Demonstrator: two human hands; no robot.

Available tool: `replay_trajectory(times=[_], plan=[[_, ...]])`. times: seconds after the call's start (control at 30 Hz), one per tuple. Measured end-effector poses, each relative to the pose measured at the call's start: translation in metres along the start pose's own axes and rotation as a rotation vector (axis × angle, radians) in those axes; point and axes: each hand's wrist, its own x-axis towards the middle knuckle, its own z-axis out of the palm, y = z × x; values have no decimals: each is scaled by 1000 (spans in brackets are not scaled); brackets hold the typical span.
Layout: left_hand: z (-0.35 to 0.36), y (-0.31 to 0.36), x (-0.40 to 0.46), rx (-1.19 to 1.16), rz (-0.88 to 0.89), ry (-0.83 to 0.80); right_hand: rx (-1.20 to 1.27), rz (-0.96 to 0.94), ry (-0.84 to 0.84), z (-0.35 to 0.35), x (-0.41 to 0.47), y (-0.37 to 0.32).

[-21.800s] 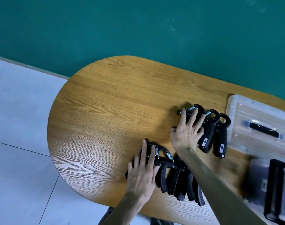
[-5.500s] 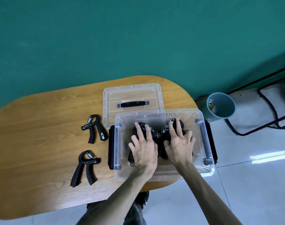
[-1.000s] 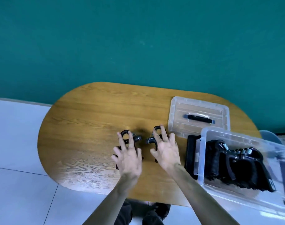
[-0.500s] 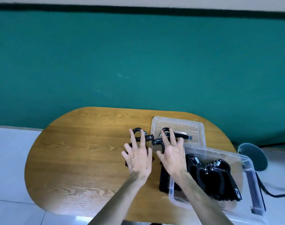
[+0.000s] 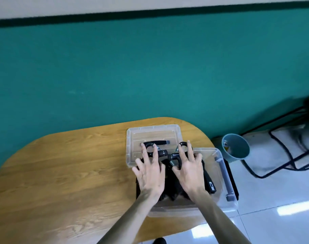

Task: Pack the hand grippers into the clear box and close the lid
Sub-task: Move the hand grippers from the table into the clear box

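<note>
Both hands carry one black hand gripper each over the clear box (image 5: 222, 175): the left hand (image 5: 151, 175) grasps its gripper (image 5: 154, 150) and the right hand (image 5: 189, 170) grasps its gripper (image 5: 175, 156), with more grippers (image 5: 209, 182) packed below. Behind the box the lid (image 5: 132, 138) lies flat on the wooden table (image 5: 62, 169); right of the box a teal bin (image 5: 235, 147) stands on the floor. One packed gripper bears a white label, unreadable.

You'll find nothing here that can be read. The one candidate is a small white label (image 5: 211, 185) on a black hand gripper (image 5: 208, 180) near the right wall of the clear box (image 5: 230, 206) (its print is too small and blurred).
</note>
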Motion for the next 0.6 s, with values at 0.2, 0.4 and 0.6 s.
replay_trajectory(times=[0.2, 0.4, 0.6], plan=[[23, 29, -13, 34, 42, -53, 8, 78, -3, -7, -11, 42], [48, 46, -24, 54, 49, -91, -1, 121, -37, 2, -20, 72], [66, 46, -25, 106, 41, -115, 13, 109, -82, 20, -21, 82]])
